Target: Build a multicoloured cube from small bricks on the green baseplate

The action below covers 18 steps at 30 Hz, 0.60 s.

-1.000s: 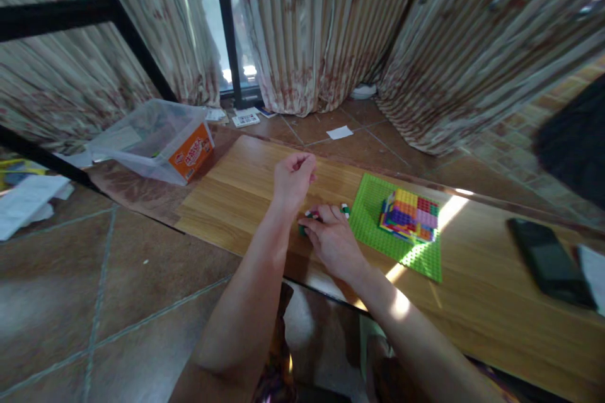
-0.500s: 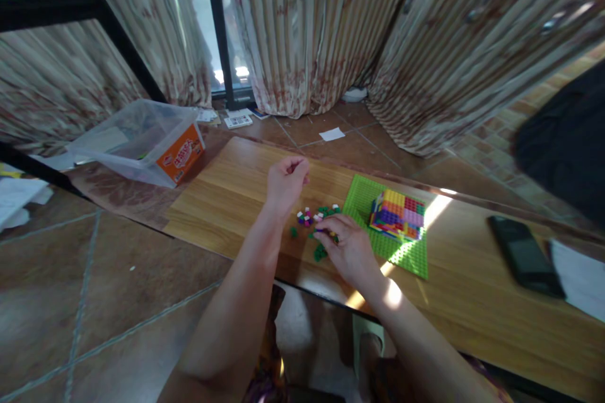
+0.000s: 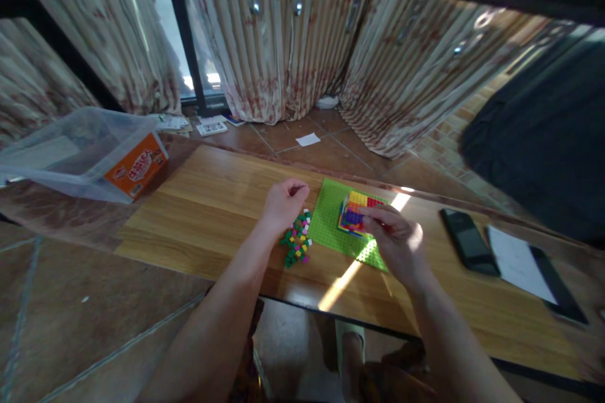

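Curling near one brick pile [image 3: 296,244] and one brick block [image 3: 352,214] are two hands [image 3: 285,203] [image 3: 399,239] whose grip I cannot tell.

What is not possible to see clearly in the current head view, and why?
Head view: part of the brick model, behind the right hand.
Head view: whether the left hand holds anything; it is curled inward.
Head view: left end of the plastic bin, cut off by picture edge.
Head view: number of loose bricks, too small and crowded.

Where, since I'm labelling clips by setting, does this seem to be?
Probably a room at home: striped, floor-length curtains, a tiled floor and a wood-grain table with small toy building bricks.
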Motion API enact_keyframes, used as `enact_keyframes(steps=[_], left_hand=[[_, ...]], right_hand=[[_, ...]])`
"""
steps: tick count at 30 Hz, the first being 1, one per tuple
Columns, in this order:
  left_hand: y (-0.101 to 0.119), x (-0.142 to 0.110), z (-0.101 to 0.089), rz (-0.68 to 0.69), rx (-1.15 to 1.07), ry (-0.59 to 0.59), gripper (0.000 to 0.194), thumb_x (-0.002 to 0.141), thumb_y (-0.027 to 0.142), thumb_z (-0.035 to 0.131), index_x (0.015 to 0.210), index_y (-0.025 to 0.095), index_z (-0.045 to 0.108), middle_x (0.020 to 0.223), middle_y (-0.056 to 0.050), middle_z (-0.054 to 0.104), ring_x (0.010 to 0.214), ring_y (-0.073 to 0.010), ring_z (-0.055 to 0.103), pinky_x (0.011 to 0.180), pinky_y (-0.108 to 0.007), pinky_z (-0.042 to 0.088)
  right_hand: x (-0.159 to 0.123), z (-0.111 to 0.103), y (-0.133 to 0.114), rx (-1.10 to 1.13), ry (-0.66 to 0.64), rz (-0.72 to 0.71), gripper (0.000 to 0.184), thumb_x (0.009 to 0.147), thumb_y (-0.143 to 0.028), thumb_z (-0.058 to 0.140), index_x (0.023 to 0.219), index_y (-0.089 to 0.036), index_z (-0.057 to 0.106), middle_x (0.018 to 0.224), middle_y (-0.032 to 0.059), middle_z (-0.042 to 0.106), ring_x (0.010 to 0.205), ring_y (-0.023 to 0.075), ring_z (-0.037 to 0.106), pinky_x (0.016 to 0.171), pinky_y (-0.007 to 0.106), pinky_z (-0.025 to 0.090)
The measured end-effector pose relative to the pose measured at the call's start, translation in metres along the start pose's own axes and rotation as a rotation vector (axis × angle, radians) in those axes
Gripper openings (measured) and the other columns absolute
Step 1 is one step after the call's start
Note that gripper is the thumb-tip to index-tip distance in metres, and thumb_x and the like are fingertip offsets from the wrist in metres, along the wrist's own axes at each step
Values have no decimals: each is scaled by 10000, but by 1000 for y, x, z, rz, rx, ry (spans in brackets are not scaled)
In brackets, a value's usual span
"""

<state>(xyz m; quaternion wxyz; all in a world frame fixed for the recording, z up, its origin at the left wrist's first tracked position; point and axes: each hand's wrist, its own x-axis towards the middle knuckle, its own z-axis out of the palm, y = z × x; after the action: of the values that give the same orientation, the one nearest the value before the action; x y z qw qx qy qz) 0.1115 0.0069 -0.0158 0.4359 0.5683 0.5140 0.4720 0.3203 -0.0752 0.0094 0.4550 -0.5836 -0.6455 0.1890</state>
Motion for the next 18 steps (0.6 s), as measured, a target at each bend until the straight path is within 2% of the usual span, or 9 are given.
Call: enact_keyframes(steps=[5, 8, 12, 18], left_hand=[[0, -6, 19, 50, 133, -113, 201, 793, 299, 534, 817, 150, 667, 683, -18, 649, 613, -118, 582, 581, -223, 456], [4, -13, 32, 69, 196, -163, 190, 795, 276, 542, 854, 148, 670, 741, -36, 678, 659, -130, 599, 622, -238, 468], [9, -21, 49, 64, 259, -168, 233, 788, 274, 567, 954, 137, 657, 832, -60, 697, 704, -142, 612, 673, -263, 481], [9, -24, 65, 64, 198, -224, 275, 776, 306, 600, 992, 139, 634, 894, -77, 702, 753, -162, 632, 715, -293, 497]], right_hand=[[-3, -11, 9, -213, 32, -56, 131, 795, -271, 606, 859, -226, 711, 866, 24, 718, 764, 168, 666, 719, 322, 545], [-5, -8, 10, -243, 43, -74, 120, 794, -282, 606, 835, -220, 700, 859, 28, 725, 739, 171, 670, 691, 318, 548], [-6, -1, 12, -265, 50, -83, 109, 797, -272, 594, 815, -215, 685, 833, 26, 722, 716, 167, 665, 667, 305, 542], [-7, 5, 16, -336, 74, -78, 104, 810, -272, 574, 810, -221, 664, 815, 15, 715, 673, 159, 651, 665, 307, 531]])
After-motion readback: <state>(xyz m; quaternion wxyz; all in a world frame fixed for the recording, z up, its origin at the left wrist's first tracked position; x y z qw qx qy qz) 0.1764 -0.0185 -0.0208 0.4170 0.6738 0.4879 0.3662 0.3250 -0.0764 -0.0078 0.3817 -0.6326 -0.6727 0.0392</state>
